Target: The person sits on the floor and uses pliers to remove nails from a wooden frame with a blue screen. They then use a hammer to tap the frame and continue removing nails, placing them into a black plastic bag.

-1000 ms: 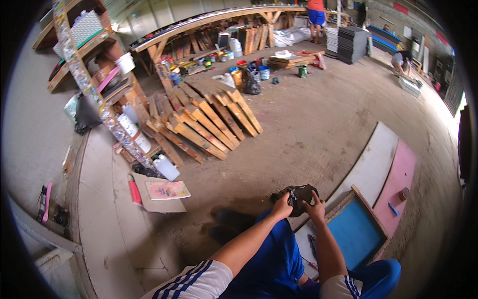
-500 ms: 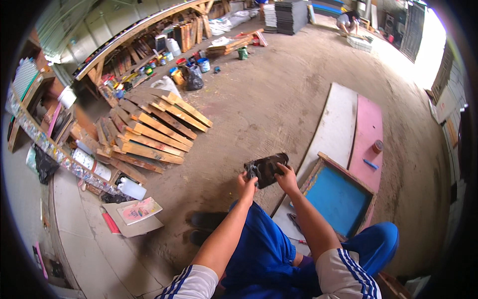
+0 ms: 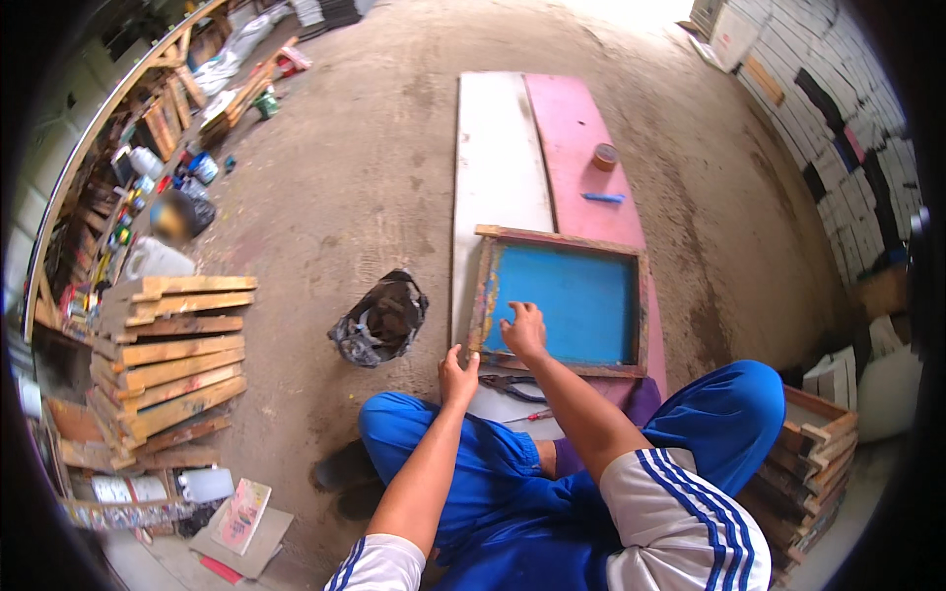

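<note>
A wooden screen-printing frame (image 3: 642, 305) with blue mesh lies on the boards before me. My left hand (image 3: 459, 378) is at its near left corner, thumb and fingers closed on the wood. Over the left part of the mesh hovers my right hand (image 3: 524, 332), its fingers bent and apart, with nothing visible in them. On the floor to the left of the frame stands a container wrapped in crumpled black plastic (image 3: 347, 340), its mouth facing up. Pliers with dark handles (image 3: 517, 387) and a thin red-handled tool (image 3: 537, 417) lie by the frame's near edge.
Under the frame are a white board (image 3: 498, 148) and a pink board (image 3: 572, 118). The pink one holds a roll of brown tape (image 3: 605, 156) and a blue marker (image 3: 603, 198). Stacked wooden frames stand left (image 3: 192, 350) and right (image 3: 818, 463). Paint cans (image 3: 203, 167) line the left.
Both hands have let go of the black plastic-wrapped container, which now stands on the floor. The hands have moved to the screen frame, and my view has turned right.
</note>
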A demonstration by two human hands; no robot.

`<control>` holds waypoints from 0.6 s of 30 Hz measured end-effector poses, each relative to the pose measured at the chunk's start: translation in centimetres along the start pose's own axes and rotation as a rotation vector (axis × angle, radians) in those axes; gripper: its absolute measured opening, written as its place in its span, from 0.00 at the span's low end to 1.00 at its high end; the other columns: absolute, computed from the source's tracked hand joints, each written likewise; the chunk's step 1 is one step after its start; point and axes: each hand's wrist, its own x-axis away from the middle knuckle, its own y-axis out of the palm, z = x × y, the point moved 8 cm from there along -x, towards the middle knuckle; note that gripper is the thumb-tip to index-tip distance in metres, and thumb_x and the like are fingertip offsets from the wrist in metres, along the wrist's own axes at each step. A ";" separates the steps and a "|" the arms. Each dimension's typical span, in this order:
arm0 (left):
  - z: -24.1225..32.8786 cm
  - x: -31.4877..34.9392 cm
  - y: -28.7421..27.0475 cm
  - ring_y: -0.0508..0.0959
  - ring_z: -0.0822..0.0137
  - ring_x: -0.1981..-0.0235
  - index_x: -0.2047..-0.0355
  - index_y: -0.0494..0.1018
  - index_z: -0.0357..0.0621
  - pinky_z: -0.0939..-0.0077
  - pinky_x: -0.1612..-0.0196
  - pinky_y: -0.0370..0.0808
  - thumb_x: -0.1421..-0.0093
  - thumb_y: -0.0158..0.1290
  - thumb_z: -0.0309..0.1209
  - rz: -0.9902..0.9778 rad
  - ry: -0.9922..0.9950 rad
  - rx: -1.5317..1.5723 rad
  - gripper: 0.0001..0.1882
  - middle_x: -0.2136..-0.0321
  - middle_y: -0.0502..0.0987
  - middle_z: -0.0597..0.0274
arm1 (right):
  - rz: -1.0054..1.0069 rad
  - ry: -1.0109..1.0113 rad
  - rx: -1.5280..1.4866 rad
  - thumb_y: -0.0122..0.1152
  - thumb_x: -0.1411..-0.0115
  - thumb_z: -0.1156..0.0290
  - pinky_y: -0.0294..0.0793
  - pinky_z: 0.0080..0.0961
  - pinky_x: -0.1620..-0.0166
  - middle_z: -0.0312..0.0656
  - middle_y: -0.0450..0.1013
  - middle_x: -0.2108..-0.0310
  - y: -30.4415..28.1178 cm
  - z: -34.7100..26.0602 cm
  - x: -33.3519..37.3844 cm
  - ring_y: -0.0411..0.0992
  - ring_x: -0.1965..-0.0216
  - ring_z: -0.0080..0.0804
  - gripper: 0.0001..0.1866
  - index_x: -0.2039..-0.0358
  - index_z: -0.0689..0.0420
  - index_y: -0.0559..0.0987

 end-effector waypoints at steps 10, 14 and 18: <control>1.7 -2.0 3.4 0.76 0.45 0.44 0.37 0.71 0.47 0.51 0.42 0.73 0.37 0.61 0.49 -0.061 -0.025 -0.222 0.32 0.46 0.77 0.47 | 0.390 0.450 0.501 0.66 0.40 0.58 0.59 0.53 0.32 0.53 0.56 0.28 -12.2 22.0 1.6 0.56 0.29 0.53 0.39 0.29 0.46 0.63; 1.0 -2.2 3.6 0.77 0.44 0.46 0.38 0.72 0.43 0.53 0.44 0.74 0.37 0.62 0.42 -0.039 0.047 -0.127 0.30 0.49 0.78 0.45 | 0.262 0.606 0.250 0.64 0.38 0.60 0.60 0.56 0.32 0.54 0.57 0.30 -13.6 24.5 2.5 0.59 0.31 0.53 0.39 0.27 0.40 0.59; 0.1 -2.8 3.8 0.78 0.44 0.48 0.39 0.74 0.41 0.55 0.43 0.74 0.37 0.61 0.37 0.004 0.059 -0.098 0.27 0.50 0.78 0.44 | 0.391 0.485 0.071 0.64 0.38 0.66 0.63 0.51 0.33 0.55 0.66 0.36 -14.5 24.1 1.7 0.63 0.34 0.56 0.34 0.31 0.42 0.67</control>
